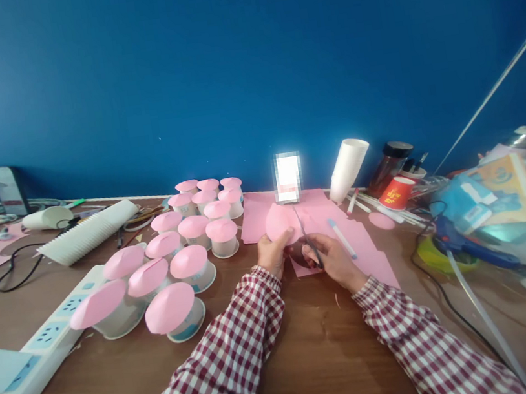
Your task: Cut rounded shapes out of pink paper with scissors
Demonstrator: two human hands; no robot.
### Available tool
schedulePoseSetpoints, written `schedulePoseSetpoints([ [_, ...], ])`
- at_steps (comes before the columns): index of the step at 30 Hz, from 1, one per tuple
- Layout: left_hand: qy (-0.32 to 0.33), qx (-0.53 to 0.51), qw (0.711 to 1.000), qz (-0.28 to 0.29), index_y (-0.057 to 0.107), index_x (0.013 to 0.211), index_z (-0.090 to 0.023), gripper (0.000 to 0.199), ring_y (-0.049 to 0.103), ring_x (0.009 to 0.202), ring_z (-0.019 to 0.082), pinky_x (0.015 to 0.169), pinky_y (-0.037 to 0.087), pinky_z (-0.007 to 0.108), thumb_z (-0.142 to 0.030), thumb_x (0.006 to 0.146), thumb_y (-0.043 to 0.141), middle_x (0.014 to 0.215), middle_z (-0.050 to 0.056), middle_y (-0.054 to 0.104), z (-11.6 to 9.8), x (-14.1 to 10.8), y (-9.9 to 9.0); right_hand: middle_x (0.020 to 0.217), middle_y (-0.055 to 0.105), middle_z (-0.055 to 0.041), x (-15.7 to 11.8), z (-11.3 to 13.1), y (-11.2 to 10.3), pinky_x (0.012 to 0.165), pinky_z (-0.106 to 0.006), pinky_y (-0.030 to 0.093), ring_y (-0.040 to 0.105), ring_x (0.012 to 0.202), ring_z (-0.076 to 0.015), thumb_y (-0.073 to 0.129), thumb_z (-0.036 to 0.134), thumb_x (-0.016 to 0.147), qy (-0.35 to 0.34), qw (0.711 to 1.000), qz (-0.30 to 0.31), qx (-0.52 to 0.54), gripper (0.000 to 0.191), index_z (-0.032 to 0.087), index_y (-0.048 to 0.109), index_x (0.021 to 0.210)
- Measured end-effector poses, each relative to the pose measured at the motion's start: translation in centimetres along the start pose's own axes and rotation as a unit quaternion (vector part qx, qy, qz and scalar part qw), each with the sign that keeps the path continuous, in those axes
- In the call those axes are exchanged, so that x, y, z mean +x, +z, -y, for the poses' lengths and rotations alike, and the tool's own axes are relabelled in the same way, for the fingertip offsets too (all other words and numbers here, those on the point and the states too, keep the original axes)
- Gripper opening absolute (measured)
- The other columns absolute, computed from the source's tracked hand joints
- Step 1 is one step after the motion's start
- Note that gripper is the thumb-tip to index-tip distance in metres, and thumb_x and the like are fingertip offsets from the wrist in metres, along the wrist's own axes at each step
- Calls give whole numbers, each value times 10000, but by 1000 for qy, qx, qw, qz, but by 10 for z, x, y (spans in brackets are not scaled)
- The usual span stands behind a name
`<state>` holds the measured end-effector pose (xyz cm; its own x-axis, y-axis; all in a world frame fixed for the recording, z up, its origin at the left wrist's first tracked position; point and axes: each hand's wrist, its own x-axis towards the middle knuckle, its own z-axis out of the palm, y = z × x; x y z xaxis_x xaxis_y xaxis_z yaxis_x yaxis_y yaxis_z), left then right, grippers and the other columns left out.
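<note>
Scissors [309, 241] clasped in right hand [335, 258], pink paper disc [279, 222] pinched in left hand [272, 254]

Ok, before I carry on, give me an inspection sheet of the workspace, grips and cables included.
Surface: brown table, with pink sheets lying on it.
Work items: rounded pink piece, scissors; at left, paper cups topped with pink discs.
Clutter: power strip, white cup stack on its side, red cup, blue glue gun.
Grips: left grip holds the rounded piece; right grip holds the scissors beside it.
Cables: black cable looped at left; dark cable near the glue gun.
Surroundings: blue wall behind; other people, nothing seen.
</note>
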<state>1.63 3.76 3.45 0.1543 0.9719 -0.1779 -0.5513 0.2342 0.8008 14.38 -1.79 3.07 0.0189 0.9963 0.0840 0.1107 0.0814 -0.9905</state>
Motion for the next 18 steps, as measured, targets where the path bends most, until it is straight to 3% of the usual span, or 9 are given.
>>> schedulePoseSetpoints([
  [18,-3,-5,1000,-6,615,751,-76,341,463,418,50,362,365,173,-259,532,802,602,16,596,2,2,-1,609,522,34,0,-1,0,481,-234,420,486,525,-104,657,380,743,0,1000,-2,21,339,154,591,986],
])
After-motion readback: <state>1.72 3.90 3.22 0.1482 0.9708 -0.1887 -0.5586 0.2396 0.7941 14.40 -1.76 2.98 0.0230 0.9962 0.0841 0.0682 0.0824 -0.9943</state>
